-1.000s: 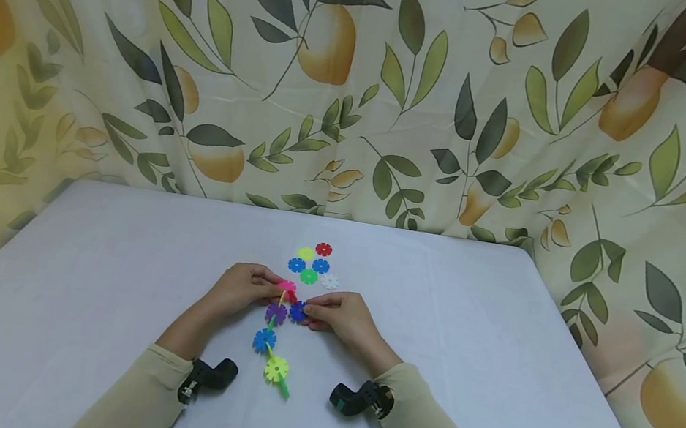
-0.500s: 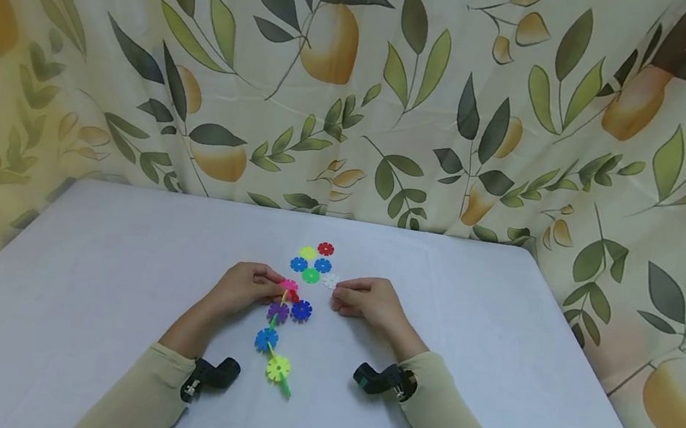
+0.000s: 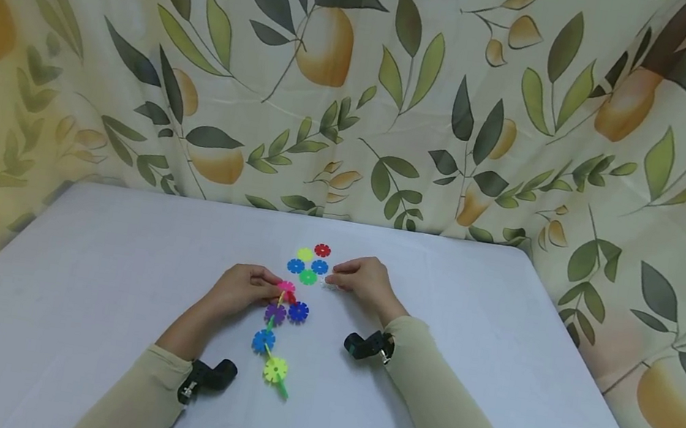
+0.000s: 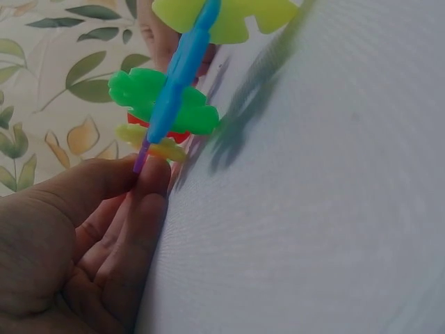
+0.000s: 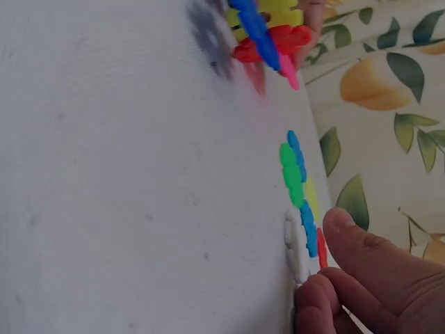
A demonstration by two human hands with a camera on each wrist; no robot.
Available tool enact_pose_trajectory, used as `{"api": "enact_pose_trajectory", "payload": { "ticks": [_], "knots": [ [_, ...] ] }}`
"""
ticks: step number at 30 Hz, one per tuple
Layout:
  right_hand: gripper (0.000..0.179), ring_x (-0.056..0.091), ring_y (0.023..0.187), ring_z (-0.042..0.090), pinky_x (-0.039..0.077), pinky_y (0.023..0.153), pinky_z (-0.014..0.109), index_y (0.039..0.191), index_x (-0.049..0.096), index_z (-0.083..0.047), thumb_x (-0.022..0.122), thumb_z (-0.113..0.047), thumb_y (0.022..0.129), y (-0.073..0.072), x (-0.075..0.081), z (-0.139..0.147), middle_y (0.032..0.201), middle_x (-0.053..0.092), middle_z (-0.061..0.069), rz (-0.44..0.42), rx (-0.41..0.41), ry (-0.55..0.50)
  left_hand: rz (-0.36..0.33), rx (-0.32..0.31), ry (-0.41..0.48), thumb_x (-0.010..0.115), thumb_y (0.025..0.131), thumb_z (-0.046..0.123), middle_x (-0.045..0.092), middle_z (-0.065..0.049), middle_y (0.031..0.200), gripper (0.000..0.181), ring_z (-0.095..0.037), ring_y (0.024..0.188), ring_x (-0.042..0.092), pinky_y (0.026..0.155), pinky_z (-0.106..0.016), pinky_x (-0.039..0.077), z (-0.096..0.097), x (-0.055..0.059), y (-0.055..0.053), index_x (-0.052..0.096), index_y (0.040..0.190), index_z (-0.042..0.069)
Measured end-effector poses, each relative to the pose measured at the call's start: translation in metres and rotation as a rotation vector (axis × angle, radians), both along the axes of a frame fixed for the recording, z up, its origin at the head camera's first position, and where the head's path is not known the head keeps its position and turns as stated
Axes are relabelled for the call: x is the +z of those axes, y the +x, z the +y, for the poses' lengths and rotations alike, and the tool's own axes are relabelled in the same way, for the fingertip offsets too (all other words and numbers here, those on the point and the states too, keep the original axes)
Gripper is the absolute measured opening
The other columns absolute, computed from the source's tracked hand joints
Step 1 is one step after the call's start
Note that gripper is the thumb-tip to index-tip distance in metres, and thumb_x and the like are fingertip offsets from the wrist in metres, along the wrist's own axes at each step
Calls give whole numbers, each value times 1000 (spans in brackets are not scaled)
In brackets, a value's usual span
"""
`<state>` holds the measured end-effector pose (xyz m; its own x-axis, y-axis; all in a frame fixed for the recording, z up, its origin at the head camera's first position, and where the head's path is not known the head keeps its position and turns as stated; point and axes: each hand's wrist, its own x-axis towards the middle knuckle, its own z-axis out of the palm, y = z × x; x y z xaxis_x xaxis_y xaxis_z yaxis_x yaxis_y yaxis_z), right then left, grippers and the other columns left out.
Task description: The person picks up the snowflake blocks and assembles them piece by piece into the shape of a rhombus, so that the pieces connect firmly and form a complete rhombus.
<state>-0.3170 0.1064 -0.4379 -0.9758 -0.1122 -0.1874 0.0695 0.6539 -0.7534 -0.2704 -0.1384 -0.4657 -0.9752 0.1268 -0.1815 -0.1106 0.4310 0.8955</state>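
Observation:
My left hand (image 3: pixel 241 291) pinches the pink disc (image 3: pixel 287 288) at the far end of a chain of interlocking snowflake discs. Toward me the chain runs through a purple disc (image 3: pixel 275 314), a blue disc (image 3: pixel 263 340) and a yellow disc (image 3: pixel 276 370), ending in a green one (image 3: pixel 283 389). A dark blue disc (image 3: pixel 298 312) branches off to the right by a red one. In the right wrist view, my right hand (image 5: pixel 372 278) has its fingertips at the edge of a white disc (image 5: pixel 297 247), the thumb held apart from them.
Beyond the hands lie loose discs on the white-covered table (image 3: pixel 454 408): red (image 3: pixel 322 250), yellow (image 3: pixel 305 254), green (image 3: pixel 307 277) and two blue, close beside the white one. A patterned cloth (image 3: pixel 355 134) hangs behind the table's far edge.
My right hand has let go of the dark blue disc and moved away from me to the white disc. The left hand keeps its pinch on the pink disc, and the chain stays put.

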Motion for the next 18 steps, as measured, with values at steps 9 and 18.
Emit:
{"api": "enact_pose_trajectory", "payload": {
  "ticks": [9,18],
  "knots": [
    [24,58,92,20,48,85,34,96,79,-13,87,-22,75,2,-4,-8,88,70,2,57,3,72,17,-15,67,71,90,14,74,-7,88,20,-12,80,69,77,-28,58,-1,-3,0,71,106,1],
    [23,54,88,20,45,78,31,95,75,-12,86,-17,75,6,-7,-9,89,65,4,64,-40,33,14,-15,72,71,90,14,74,-6,88,21,-13,80,70,78,-29,59,0,-3,0,71,106,1]
  ]
}}
